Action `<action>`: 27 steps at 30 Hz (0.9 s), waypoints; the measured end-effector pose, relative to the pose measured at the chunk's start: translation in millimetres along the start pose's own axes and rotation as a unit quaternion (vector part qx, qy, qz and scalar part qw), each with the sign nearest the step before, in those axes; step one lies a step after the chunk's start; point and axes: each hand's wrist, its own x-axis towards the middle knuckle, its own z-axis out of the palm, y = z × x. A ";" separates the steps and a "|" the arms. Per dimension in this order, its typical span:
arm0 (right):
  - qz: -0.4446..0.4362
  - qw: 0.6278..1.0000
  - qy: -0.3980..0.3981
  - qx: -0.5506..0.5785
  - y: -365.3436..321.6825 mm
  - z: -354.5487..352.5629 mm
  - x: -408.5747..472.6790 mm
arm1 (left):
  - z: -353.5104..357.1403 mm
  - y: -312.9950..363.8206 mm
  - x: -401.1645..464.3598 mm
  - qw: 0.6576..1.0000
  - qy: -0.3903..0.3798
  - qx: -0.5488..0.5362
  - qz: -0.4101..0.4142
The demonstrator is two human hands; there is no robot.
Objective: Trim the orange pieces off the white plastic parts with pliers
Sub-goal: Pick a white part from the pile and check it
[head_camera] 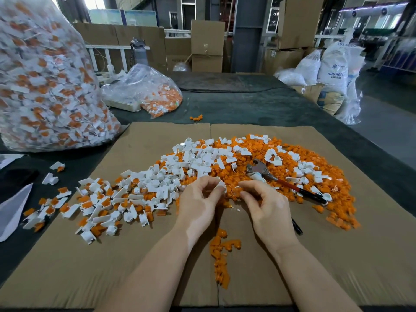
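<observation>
White part (221, 185): pinched in left hand (198, 204) fingertips
Right hand (266, 207): fingers curled, pinching orange piece (238, 190)
Pliers (281, 182): lying on pile, unheld

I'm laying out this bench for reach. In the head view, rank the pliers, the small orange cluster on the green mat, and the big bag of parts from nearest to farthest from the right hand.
1. Pliers, just beyond the right hand, on the pile.
2. Small orange cluster, farther back on the green mat.
3. Big bag of parts, far left.
</observation>
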 end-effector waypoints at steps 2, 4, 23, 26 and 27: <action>0.027 0.999 -0.004 0.019 1.2 -0.2 0.7 | 0.5 -0.9 0.2 1.000 0.017 -0.014 -0.011; 0.042 0.999 -0.006 0.034 1.7 -0.7 1.6 | -0.1 -1.1 0.2 0.999 0.026 -0.036 -0.019; 0.022 0.998 -0.061 -0.005 2.7 3.4 0.2 | 1.5 -3.0 -4.3 0.999 0.023 0.006 0.022; 0.023 0.998 -0.056 -0.009 2.3 3.6 -0.2 | 2.8 -4.1 -5.4 0.996 0.022 0.055 0.062; 0.024 0.998 -0.055 -0.011 2.2 3.5 -0.4 | 3.3 -3.6 -6.1 0.995 0.023 0.069 0.075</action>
